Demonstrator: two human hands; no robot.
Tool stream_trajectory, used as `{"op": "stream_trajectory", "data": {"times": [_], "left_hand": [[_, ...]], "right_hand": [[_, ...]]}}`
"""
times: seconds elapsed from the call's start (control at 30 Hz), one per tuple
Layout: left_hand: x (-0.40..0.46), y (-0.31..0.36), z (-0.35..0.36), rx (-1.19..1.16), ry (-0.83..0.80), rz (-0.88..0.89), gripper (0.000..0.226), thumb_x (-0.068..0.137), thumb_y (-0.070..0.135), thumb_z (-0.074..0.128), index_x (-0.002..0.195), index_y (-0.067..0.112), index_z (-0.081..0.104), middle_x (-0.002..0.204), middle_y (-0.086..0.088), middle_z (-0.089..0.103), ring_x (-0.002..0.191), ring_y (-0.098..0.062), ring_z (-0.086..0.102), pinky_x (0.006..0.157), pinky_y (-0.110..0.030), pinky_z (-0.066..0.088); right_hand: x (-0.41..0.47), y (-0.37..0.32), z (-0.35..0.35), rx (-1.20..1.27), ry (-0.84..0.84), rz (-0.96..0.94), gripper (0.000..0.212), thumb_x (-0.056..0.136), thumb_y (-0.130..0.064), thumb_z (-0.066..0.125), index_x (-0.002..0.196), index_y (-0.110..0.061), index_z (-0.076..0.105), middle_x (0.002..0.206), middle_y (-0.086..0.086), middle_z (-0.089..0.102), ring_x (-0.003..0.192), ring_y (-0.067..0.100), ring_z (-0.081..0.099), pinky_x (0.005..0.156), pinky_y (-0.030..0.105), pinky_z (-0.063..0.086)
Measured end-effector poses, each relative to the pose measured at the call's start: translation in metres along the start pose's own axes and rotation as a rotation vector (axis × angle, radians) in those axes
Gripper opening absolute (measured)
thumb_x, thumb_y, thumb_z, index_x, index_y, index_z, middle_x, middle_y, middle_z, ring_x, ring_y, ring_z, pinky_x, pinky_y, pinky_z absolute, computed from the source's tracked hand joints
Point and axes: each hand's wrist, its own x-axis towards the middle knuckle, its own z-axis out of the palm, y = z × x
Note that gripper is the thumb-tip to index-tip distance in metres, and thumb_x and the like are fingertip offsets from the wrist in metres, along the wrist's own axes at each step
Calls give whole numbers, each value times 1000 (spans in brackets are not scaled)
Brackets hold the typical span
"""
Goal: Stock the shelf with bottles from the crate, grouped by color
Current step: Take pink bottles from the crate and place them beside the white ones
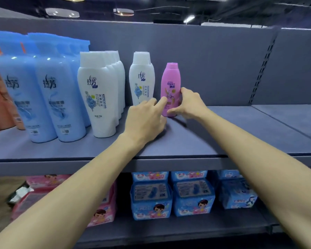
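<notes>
Both hands are up on the shelf [196,141] and the pink bottle [170,87] stands upright between them, long axis straight up, cap on top. The right hand [188,104] is closest, its thumb low across the base and its fingers curled round the far side. The left hand [144,119] sits just to the bottle's left with fingers loosely extended, one fingertip touching the label, nothing held. Just beyond the left hand's fingertips stands a lone white bottle [141,78], then a white row [99,94] and the blue bottles [43,90] further left. To the right hand's right, the shelf runs bare, so I'd judge the pink group starts here.
</notes>
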Motion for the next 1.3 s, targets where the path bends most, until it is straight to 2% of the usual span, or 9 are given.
{"op": "stream_trajectory", "data": {"times": [0.13, 0.23, 0.4, 0.53, 0.8, 1.1, 1.3], "left_hand": [[0, -5, 5, -10, 38, -23, 26, 75, 23, 48, 101, 19, 50, 78, -1, 55, 70, -29, 55, 49, -29, 22], [1, -6, 8, -31, 52, -42, 20, 75, 22, 48, 95, 19, 50, 72, 2, 47, 68, -29, 53, 49, -29, 25], [0, -7, 9, -77, 29, -64, 20, 77, 23, 49, 97, 20, 47, 73, 6, 40, 68, -24, 42, 51, -32, 30], [0, -8, 10, -93, 22, -65, 21, 77, 23, 48, 97, 20, 45, 72, 5, 42, 68, -25, 44, 51, -32, 31], [0, -8, 12, -134, 15, -71, 23, 77, 24, 49, 98, 20, 44, 76, 3, 52, 72, -27, 49, 53, -32, 33], [-1, -9, 14, -123, 16, -75, 19, 76, 23, 50, 95, 20, 46, 78, 3, 55, 75, -25, 50, 51, -31, 34], [-1, -11, 12, -119, -1, -87, 13, 79, 22, 50, 90, 17, 50, 81, -1, 57, 79, -25, 50, 51, -32, 36]], "right_hand": [[21, 1, 10, -10, 20, 1, 61, 57, -36, 86, 105, -18, 54, 98, -1, 65, 90, 21, 64, 80, 42, 56], [34, 1, 16, -11, 27, 16, 61, 53, -39, 85, 103, -20, 54, 96, -1, 65, 89, 22, 64, 78, 42, 56], [49, 2, 23, 33, 33, 39, 59, 49, -40, 83, 99, -23, 56, 96, 0, 66, 86, 22, 65, 74, 39, 58], [57, 5, 27, 87, 47, 50, 56, 45, -41, 84, 94, -25, 62, 90, -2, 69, 82, 20, 68, 72, 39, 60], [55, 11, 33, 156, 122, 0, 60, 52, -31, 88, 101, -20, 55, 89, -7, 69, 84, 17, 67, 79, 40, 57], [46, 4, 36, 159, 122, 30, 64, 60, -31, 88, 104, -16, 44, 93, 3, 67, 86, 24, 65, 75, 42, 55], [11, -9, 14, 28, 117, 15, 58, 77, -30, 81, 114, -10, 42, 103, 9, 60, 93, 30, 58, 77, 39, 49]]}}
